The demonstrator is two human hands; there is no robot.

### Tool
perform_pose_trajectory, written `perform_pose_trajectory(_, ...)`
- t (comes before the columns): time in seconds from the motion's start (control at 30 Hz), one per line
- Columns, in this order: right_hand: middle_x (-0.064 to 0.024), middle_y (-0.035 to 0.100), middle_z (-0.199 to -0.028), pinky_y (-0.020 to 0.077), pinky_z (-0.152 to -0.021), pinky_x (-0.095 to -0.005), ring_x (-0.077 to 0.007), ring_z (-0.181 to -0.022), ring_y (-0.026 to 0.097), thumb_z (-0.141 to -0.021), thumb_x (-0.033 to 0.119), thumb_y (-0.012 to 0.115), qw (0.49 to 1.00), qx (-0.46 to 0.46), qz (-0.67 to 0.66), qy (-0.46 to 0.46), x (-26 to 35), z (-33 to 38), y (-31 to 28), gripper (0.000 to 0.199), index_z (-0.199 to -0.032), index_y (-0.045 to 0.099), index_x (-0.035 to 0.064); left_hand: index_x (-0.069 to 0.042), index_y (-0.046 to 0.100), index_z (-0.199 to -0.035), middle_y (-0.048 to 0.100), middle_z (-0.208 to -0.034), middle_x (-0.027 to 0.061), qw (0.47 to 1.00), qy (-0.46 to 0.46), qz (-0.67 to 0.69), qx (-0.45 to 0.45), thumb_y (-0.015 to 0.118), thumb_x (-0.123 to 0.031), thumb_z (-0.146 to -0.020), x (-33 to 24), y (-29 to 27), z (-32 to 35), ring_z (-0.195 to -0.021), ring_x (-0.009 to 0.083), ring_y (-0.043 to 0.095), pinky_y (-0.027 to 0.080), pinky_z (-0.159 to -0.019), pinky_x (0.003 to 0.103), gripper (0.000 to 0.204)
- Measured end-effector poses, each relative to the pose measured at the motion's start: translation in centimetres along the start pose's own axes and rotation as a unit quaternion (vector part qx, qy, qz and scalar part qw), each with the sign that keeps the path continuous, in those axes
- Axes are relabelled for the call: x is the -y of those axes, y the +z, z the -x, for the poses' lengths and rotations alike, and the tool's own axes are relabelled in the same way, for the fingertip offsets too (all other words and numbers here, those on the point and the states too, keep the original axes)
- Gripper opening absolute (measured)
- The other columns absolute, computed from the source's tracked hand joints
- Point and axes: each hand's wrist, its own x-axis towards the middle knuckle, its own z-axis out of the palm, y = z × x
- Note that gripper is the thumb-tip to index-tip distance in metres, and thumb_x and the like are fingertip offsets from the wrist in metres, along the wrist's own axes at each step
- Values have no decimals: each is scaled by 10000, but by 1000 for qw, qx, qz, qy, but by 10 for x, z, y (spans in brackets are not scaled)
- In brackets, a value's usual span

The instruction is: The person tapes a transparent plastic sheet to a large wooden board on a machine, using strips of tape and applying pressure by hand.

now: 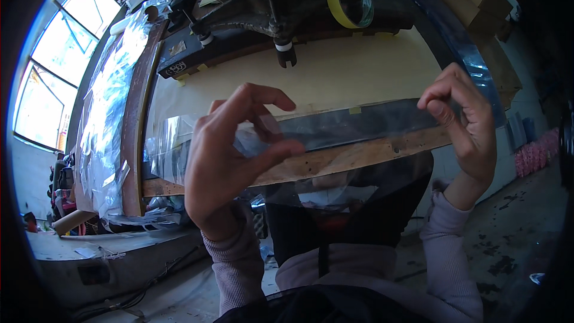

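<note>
A clear, thin plastic sheet is stretched left to right over the table, pinched between left hand and right hand.

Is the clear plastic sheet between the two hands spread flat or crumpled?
Spread. The clear plastic sheet runs taut from the left hand to the right hand, each pinching an end above the wooden table edge.

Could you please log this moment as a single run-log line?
left hand: pinching clear plastic sheet | right hand: pinching its other end | sheet: held up over wooden table edge | yellow tape roll: behind
</note>
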Motion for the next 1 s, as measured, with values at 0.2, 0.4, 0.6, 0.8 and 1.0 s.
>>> perform_pose_trajectory(0.2, -39, 532, -742, 380, -680, -275, -158, -723, 495, -859, 162, 601, 1000, 4, 20, -17, -1, 9, -10, 154, -775, 610, 33, 0, 594, -986, 666, -930, 76, 998, 22, 59, 24, 818, -47, -640, -1, -14, 7, -687, 125, 628, 487, -639, 282, 415)
perform_pose_trajectory(0.4, -40, 527, -741, 374, -719, -284, -171, -749, 488, -859, 158, 598, 999, 1, 40, -14, 4, 12, -15, 154, -768, 601, 33, 18, 563, -1037, 650, -1004, 91, 994, 23, 102, 13, 770, -9, -699, -7, -17, 17, -708, 126, 627, 481, -643, 276, 397)
perform_pose_trajectory(0.6, -43, 521, -737, 371, -747, -301, -181, -744, 478, -854, 162, 596, 999, 12, 43, -29, 7, 16, -19, 161, -761, 595, 31, 15, 572, -1077, 663, -950, 86, 995, 21, 93, 20, 762, -29, -715, -13, -19, 22, -711, 123, 620, 466, -634, 271, 412)
perform_pose_trajectory(0.8, -20, 491, -769, 229, -1074, -434, -146, -787, 489, -891, 232, 596, 997, 44, 59, -16, 8, 19, -24, 231, -765, 575, 40, -7, 593, -1114, 673, -840, 64, 996, -1, 84, 31, 765, -69, -720, -16, -19, 25, -690, 116, 605, 453, -638, 270, 434)
perform_pose_trajectory(1.0, -45, 534, -732, 371, -764, -307, -193, -733, 489, -843, 168, 604, 995, 41, 74, -55, 10, 17, -23, 164, -753, 587, 32, -52, 645, -1079, 672, -800, 59, 997, 12, 23, 69, 746, -107, -740, -15, -23, 26, -669, 146, 601, 448, -660, 296, 358)
